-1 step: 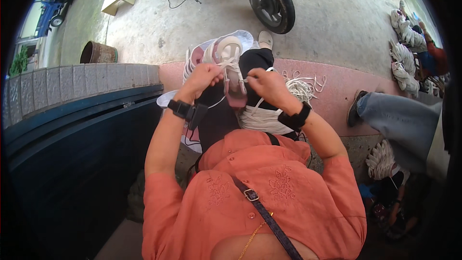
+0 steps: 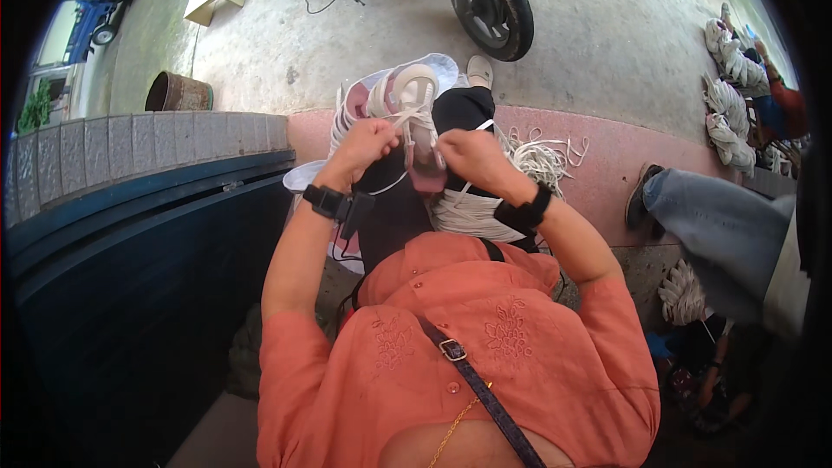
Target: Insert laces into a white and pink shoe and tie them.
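Observation:
A pink-and-white shoe (image 2: 416, 81) rests over my lap, toe pointing away from me, with white lace crossing its front. My left hand (image 2: 373, 143) is closed in a pinch on the white shoelace (image 2: 404, 121) at the shoe's left side. Close against the right row of eyelets, my right hand (image 2: 472, 154) has its fingers pinched together; they cover what they hold, seemingly the lace's other part. A bundle of loose white laces (image 2: 537, 160) lies just right of my right hand. More pink-and-white shoe parts (image 2: 355, 100) show behind my left hand.
A red motor scooter's wheel (image 2: 487, 9) stands ahead on the concrete. At left are a rusty bucket (image 2: 179, 93), a low wall (image 2: 147, 139) and a dark blue panel (image 2: 130, 251). A person's jeans leg (image 2: 715, 208) is close at right, near stacked white bundles (image 2: 728, 108).
My right hand has shifted slightly left, closer to the shoe's eyelets. The left hand stays nearly in place, and the view has moved very slightly.

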Demonstrator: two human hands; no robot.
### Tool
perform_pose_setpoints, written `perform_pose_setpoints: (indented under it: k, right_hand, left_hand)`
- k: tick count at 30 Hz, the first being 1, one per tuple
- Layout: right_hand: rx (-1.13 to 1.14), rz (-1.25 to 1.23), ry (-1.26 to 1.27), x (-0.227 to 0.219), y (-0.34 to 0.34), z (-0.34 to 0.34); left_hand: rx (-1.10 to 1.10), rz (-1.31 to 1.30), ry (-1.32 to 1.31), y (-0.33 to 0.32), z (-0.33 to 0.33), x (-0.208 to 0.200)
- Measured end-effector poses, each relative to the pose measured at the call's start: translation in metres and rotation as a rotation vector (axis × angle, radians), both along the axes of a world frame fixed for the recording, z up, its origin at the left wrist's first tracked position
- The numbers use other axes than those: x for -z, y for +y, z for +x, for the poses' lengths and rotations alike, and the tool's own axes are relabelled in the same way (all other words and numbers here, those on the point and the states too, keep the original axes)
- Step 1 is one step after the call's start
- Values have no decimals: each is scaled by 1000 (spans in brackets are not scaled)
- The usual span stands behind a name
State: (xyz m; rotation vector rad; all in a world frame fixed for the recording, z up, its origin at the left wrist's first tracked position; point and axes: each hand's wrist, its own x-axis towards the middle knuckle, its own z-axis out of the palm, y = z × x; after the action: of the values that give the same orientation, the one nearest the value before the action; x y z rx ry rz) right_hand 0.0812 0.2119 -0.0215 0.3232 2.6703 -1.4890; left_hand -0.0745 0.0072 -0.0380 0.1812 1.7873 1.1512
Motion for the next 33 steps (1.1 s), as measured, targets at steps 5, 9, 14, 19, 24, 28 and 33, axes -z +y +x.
perform_pose_setpoints:
  k: [5, 9, 14, 19, 24, 28, 33]
  right_hand:
    - [-16, -98, -134, 49, -46, -44]
    - [102, -165, -66, 59, -55, -51]
    - [111, -120, -70, 59, -60, -53]
    - [107, -112, -50, 60, -62, -53]
    - [87, 13, -35, 55, -63, -52]
    - [22, 223, -56, 45, -66, -55]
    - [-201, 465, 71, 51, -62, -59]
  left_hand:
    - [52, -160, 479, -21, 27, 11]
    - [84, -262, 709, -31, 23, 17]
    - [55, -287, 687, -26, 23, 9]
    - [88, -325, 727, -20, 26, 1]
    - [150, -367, 775, -12, 23, -2]
    - [181, -366, 861, -7, 20, 7]
    - [206, -366, 904, 2, 19, 17]
